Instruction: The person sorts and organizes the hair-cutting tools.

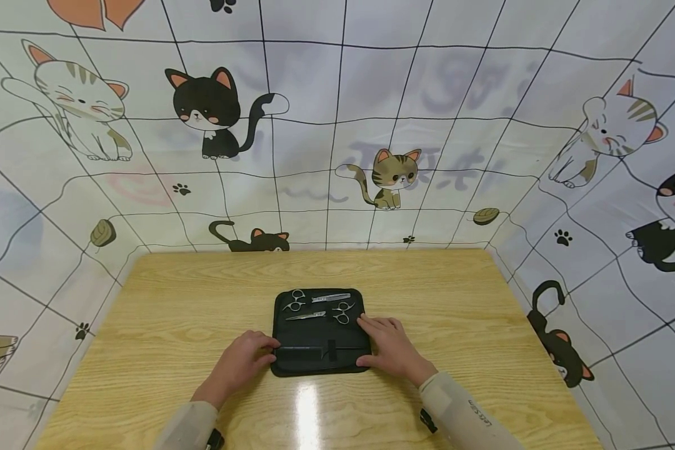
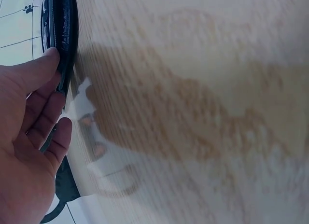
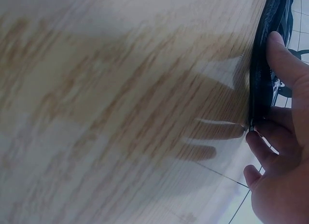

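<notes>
A flat black case (image 1: 317, 333) with rounded corners lies on the wooden table. Two pairs of silver hairdressing scissors show on its upper half, an upper pair (image 1: 330, 298) and a lower pair (image 1: 306, 316), their blades facing opposite ways. Lower down run a dark band and a short upright black strap (image 1: 332, 351). My left hand (image 1: 243, 362) touches the case's left edge with thumb and fingertips. Against the right edge rests my right hand (image 1: 395, 350), thumb low and fingers spread higher up. In both wrist views the thumbs lie along the case's dark rim (image 2: 69, 35).
Pale yellow wooden table (image 1: 191, 281) surrounds the case. A white cloth (image 1: 309, 144) printed with cats and black grid lines hangs behind and on both sides. Light glares off the table below the case.
</notes>
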{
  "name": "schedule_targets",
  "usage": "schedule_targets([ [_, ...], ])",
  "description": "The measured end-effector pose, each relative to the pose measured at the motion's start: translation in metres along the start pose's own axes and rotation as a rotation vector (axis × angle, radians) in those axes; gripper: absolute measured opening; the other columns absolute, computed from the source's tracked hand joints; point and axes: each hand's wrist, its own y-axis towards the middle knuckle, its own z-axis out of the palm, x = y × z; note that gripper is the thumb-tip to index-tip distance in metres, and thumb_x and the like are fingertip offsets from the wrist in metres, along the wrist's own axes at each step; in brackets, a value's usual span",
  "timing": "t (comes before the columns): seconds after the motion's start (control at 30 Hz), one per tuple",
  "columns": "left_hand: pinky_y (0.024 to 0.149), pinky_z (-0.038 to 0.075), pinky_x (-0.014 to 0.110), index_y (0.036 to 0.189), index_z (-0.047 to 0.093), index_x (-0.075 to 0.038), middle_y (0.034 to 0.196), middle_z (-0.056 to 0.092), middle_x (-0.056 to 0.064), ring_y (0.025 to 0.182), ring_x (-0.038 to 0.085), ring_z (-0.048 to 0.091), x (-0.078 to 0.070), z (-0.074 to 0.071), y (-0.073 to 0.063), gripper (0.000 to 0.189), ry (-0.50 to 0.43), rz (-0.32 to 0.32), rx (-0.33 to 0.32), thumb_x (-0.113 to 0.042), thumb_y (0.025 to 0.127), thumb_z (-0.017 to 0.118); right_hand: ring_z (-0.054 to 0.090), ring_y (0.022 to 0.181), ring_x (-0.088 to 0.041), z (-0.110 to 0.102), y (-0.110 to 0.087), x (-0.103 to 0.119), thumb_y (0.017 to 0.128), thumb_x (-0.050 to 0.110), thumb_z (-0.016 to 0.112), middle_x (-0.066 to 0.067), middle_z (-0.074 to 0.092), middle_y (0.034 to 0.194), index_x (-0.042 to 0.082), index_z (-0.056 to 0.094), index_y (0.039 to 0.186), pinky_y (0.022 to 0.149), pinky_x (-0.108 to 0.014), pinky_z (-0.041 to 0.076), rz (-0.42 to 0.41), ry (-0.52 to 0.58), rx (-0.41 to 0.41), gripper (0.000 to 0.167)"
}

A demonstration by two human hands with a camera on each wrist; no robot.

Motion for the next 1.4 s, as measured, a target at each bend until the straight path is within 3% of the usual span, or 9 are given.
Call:
schedule_targets([
  [0.47, 0.076, 0.05, 0.031, 0.098, 0.072, -0.018, 0.082, 0.062, -0.013, 0.081, 0.005, 0.051, -0.003, 0.0036, 0.0014, 0.016, -0.055, -0.127, 0.025, -0.019, 0.083, 0.077, 0.044, 0.135, -0.028, 0.0007, -0.0001, -0.0002, 0.079, 0.054, 0.073, -0.006, 0.043, 0.153, 0.011, 0.042, 0.148, 0.111, -0.053, 0.028, 0.003, -0.004, -0.001, 0.087],
  [0.77, 0.07, 0.046, 0.03, 0.093, 0.068, -0.019, 0.077, 0.057, -0.012, 0.077, 0.007, 0.048, -0.0042, 0.0036, 0.0038, 0.016, -0.066, -0.172, 0.04, -0.022, 0.081, 0.079, 0.044, 0.135, -0.028, 0.0003, -0.0001, 0.0003, 0.079, 0.055, 0.073, -0.006, 0.043, 0.153, 0.011, 0.042, 0.148, 0.11, -0.052, 0.029, 0.003, -0.012, -0.003, 0.087],
  [0.97, 0.074, 0.047, 0.031, 0.095, 0.07, -0.019, 0.081, 0.059, -0.012, 0.08, 0.007, 0.049, -0.0059, 0.0017, 0.0032, 0.015, -0.071, -0.163, 0.059, -0.018, 0.082, 0.078, 0.044, 0.135, -0.028, -0.0002, 0.0001, 0.0009, 0.079, 0.054, 0.073, -0.005, 0.043, 0.153, 0.012, 0.042, 0.148, 0.111, -0.052, 0.028, 0.01, -0.01, -0.002, 0.087],
  [1.2, 0.076, 0.05, 0.03, 0.098, 0.074, -0.017, 0.088, 0.067, -0.009, 0.083, 0.006, 0.053, -0.0023, -0.0025, 0.0031, 0.018, -0.076, -0.066, 0.063, -0.008, 0.082, 0.075, 0.044, 0.135, -0.029, -0.0013, 0.0001, 0.0009, 0.079, 0.054, 0.073, -0.006, 0.044, 0.152, 0.011, 0.042, 0.148, 0.11, -0.053, 0.029, 0.009, -0.009, -0.006, 0.087],
  [1.4, 0.077, 0.05, 0.031, 0.096, 0.074, -0.018, 0.087, 0.067, -0.011, 0.083, 0.005, 0.053, -0.0034, -0.0019, 0.0034, 0.015, -0.086, -0.111, 0.06, -0.015, 0.082, 0.077, 0.044, 0.135, -0.029, -0.0014, 0.0002, 0.0006, 0.079, 0.055, 0.072, -0.006, 0.044, 0.152, 0.012, 0.042, 0.148, 0.11, -0.053, 0.029, 0.007, -0.01, -0.006, 0.087],
])
